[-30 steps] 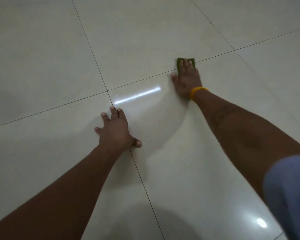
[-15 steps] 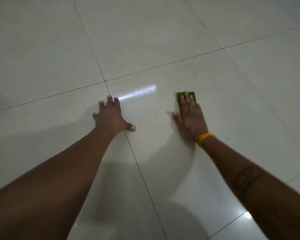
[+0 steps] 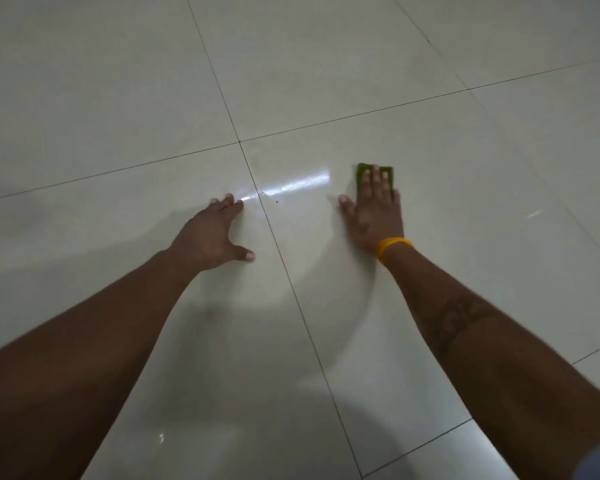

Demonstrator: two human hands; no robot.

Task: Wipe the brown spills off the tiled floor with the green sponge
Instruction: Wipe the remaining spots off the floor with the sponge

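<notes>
**Wiping pass on glossy tile, sponge pinned under right palm**

Head view:
- Right hand (image 3: 374, 213) lies flat, fingers straight and together, pressing the thin rectangular green sponge (image 3: 362, 172) onto the glossy off-white tiled floor (image 3: 326, 64). Only the sponge's far edge shows past the fingertips, at about 1 o'clock from frame centre. Nothing curled round it; it is pinned, not gripped.
- Yellow wristband (image 3: 394, 247) on the right wrist.
- Left hand (image 3: 215, 233) is spread, fingers straight, tips and thumb on the tile at roughly 10 o'clock from centre. Looks like a brace.
- Bright light streak (image 3: 291, 185) reflects on the tile between the hands. Small dark speck (image 3: 277, 202) just below it, at 9 o'clock from the sponge. No brown spill that I can make out; possibly most is gone, can't confirm.

Handling, my read:
- Sponge looks light, soft, compressible. It conforms under palm load.
- Tile looks slick, maybe damp, so the sponge will slide easily and could slip out under sideways force.
- Best hold: flat palm centred over it, or pinch the long edges to lift.
</notes>
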